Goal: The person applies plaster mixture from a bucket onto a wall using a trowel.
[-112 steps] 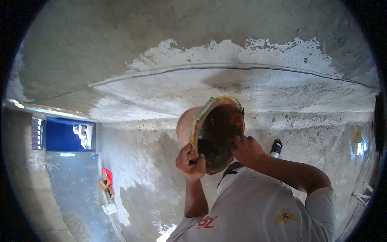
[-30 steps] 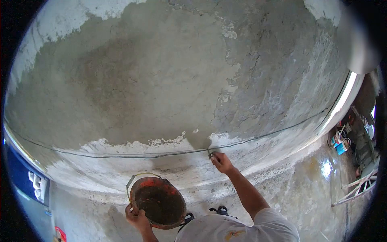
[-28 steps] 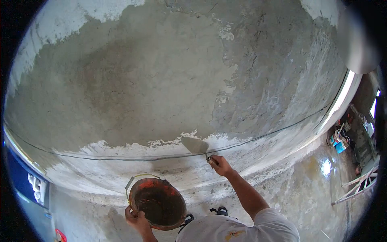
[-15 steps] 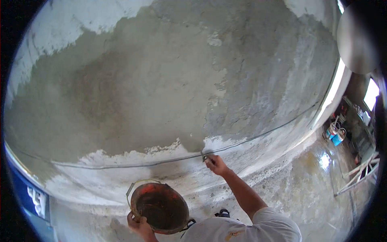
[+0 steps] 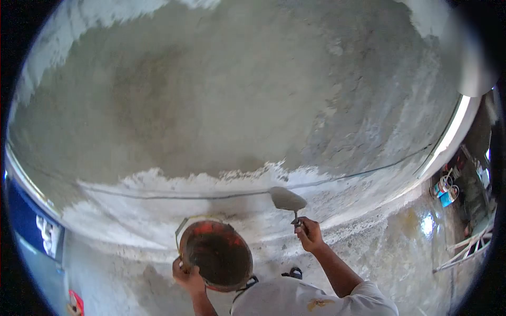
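My right hand (image 5: 309,234) is closed round the handle of a trowel (image 5: 288,199), its flat grey blade pointing up and left in front of the wall. With my left hand (image 5: 188,277) I grip the near left rim of a bucket (image 5: 216,255), tilted so its dark, mortar-stained inside with orange patches shows. A thin wire handle stands at the bucket's far left side. Ahead is a wall (image 5: 221,105) coated with wet grey plaster, ragged along its lower edge above a whitish strip. A dark cable (image 5: 158,197) runs across that strip, passing behind the blade.
Two paint pails (image 5: 445,192) stand on the floor at the far right, near a pale metal frame (image 5: 466,250). A wet concrete floor (image 5: 390,263) stretches below the wall. At lower left are a blue panel (image 5: 26,221) and a red object (image 5: 77,303).
My right hand has drawn the trowel down and away from the plaster's lower edge, turning its blade into view. The camera view has shifted; the bucket stays in my left hand.
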`<state>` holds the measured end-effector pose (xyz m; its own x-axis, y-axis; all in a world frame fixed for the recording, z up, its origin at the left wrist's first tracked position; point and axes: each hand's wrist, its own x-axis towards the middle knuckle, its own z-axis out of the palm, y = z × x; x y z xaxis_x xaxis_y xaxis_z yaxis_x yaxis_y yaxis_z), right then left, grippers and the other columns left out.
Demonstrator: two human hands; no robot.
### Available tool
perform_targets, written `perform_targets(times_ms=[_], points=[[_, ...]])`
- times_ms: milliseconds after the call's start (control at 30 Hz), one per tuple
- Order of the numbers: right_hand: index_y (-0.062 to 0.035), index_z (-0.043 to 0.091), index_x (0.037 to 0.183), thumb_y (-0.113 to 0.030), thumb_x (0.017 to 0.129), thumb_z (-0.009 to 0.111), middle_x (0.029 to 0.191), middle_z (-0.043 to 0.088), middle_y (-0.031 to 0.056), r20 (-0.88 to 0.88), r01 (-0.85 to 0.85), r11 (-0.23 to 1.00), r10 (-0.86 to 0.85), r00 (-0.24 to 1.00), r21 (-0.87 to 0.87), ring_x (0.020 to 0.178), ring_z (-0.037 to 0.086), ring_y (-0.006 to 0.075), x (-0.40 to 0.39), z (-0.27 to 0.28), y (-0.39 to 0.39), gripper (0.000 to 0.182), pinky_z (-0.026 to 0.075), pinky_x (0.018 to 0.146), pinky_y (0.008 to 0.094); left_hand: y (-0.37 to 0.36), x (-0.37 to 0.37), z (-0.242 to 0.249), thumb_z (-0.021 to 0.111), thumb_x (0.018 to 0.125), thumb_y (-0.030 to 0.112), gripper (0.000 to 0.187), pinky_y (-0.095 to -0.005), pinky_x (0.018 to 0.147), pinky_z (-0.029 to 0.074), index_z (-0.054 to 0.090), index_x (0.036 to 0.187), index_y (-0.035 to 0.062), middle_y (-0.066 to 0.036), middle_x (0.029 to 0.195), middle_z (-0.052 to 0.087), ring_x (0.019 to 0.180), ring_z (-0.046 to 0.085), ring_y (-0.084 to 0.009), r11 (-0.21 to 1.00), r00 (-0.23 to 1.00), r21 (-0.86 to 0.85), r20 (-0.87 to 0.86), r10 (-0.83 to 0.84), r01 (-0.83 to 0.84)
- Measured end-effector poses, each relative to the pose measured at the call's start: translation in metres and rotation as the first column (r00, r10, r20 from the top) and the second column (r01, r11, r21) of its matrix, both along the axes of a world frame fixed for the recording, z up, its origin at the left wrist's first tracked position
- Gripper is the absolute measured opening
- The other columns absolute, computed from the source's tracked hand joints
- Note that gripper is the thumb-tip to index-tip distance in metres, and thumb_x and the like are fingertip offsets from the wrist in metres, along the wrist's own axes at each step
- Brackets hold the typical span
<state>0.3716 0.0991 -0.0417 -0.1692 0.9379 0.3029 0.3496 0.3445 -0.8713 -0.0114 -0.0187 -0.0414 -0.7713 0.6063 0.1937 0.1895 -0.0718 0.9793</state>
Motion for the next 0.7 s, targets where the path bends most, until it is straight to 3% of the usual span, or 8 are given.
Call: perform_targets(times_ms=[33, 100, 167, 300, 367, 467, 567, 700], points=[[-0.0005, 0.064, 0.105, -0.018, 0.090, 0.070, 0.078, 0.068, 0.0122, 0.056, -0.053, 0.999, 0.053, 0.997, -0.001, 0.066, 0.067, 0.0308, -0.009, 0.014, -0.009, 0.024, 0.053, 0.061, 0.0358, -0.001, -0.004, -0.001, 0.055, 0.062, -0.010, 0.051, -0.0257, 0.065, 0.047, 0.058, 0.112, -0.0083, -0.007, 0.088, 0.064, 0.070, 0.059, -0.0132, 0.998, 0.998, 0.031, -0.043, -0.054, 0.055], [-0.0057, 0.066, 0.105, -0.023, 0.088, 0.073, 0.088, 0.071, 0.0108, 0.269, -0.125, 0.937, 0.034, 0.963, 0.327, 0.069, 0.070, 0.0316, -0.040, 0.029, -0.017, 0.025, 0.055, 0.059, 0.0376, -0.004, -0.003, 0.012, 0.058, 0.063, -0.008, 0.049, -0.0250, 0.063, 0.046, 0.058, 0.111, -0.0083, -0.006, 0.086, 0.064, 0.070, 0.058, -0.0117, 0.998, 0.998, 0.025, 0.012, -0.058, 0.057], [-0.0112, 0.068, 0.104, -0.029, 0.087, 0.073, 0.091, 0.070, 0.0111, 0.511, -0.189, 0.977, 0.113, 0.852, 0.098, 0.078, 0.071, 0.0318, -0.068, 0.051, -0.028, 0.026, 0.058, 0.066, 0.0414, -0.004, -0.006, 0.019, 0.060, 0.064, -0.006, 0.047, -0.0243, 0.061, 0.045, 0.059, 0.111, -0.0083, -0.005, 0.085, 0.063, 0.070, 0.057, -0.0102, 0.998, 0.997, 0.025, 0.054, -0.060, 0.059], [-0.0154, 0.068, 0.094, -0.028, 0.082, 0.076, 0.087, 0.066, 0.0068, 0.701, -0.279, 0.955, 0.128, 0.701, 0.105, 0.081, 0.068, 0.0290, -0.113, 0.020, -0.025, 0.019, 0.055, 0.069, 0.0438, -0.010, -0.018, 0.021, 0.061, 0.066, -0.004, 0.045, -0.0209, 0.051, 0.035, 0.058, 0.111, -0.0052, 0.004, 0.071, 0.050, 0.059, 0.044, -0.0037, 0.987, 0.992, 0.135, -0.101, -0.075, 0.089], [-0.0201, 0.072, 0.104, -0.023, 0.090, 0.065, 0.097, 0.067, 0.0060, 0.859, -0.356, 0.933, 0.225, 0.460, -0.054, 0.096, 0.066, 0.0251, -0.137, 0.029, -0.021, 0.016, 0.057, 0.076, 0.0442, -0.018, -0.031, 0.018, 0.061, 0.066, -0.006, 0.047, -0.0209, 0.050, 0.031, 0.058, 0.112, -0.0041, 0.005, 0.068, 0.046, 0.056, 0.039, -0.0022, 0.990, 0.994, 0.097, -0.056, -0.099, 0.104], [-0.0078, 0.068, 0.098, -0.022, 0.087, 0.068, 0.091, 0.062, 0.0096, 0.895, -0.556, 0.831, 0.234, 0.379, 0.018, 0.092, 0.064, 0.0270, -0.158, 0.038, -0.012, 0.018, 0.056, 0.073, 0.0420, -0.038, -0.051, 0.016, 0.061, 0.066, -0.007, 0.047, -0.0205, 0.050, 0.029, 0.058, 0.113, -0.0046, 0.006, 0.066, 0.044, 0.056, 0.037, -0.0008, 0.994, 0.991, 0.015, -0.090, -0.102, 0.104], [-0.0056, 0.066, 0.094, -0.021, 0.083, 0.068, 0.085, 0.059, 0.0076, 0.958, -0.675, 0.729, 0.100, 0.270, 0.114, 0.088, 0.063, 0.0243, -0.185, 0.050, -0.007, 0.019, 0.054, 0.067, 0.0379, -0.042, -0.069, 0.015, 0.060, 0.067, -0.010, 0.048, -0.0197, 0.051, 0.029, 0.056, 0.114, -0.0065, 0.005, 0.066, 0.050, 0.055, 0.037, 0.0004, 0.986, 0.987, 0.050, -0.012, -0.161, 0.162], [-0.0047, 0.067, 0.093, -0.023, 0.080, 0.067, 0.087, 0.061, 0.0078, 0.933, -0.687, 0.654, -0.082, 0.350, 0.315, 0.085, 0.063, 0.0243, -0.231, 0.052, -0.003, 0.023, 0.053, 0.071, 0.0398, -0.053, -0.075, 0.028, 0.059, 0.068, -0.011, 0.050, -0.0177, 0.056, 0.035, 0.054, 0.118, -0.0091, -0.003, 0.076, 0.066, 0.057, 0.047, -0.0003, 0.976, 0.975, 0.140, 0.126, -0.182, 0.164]])
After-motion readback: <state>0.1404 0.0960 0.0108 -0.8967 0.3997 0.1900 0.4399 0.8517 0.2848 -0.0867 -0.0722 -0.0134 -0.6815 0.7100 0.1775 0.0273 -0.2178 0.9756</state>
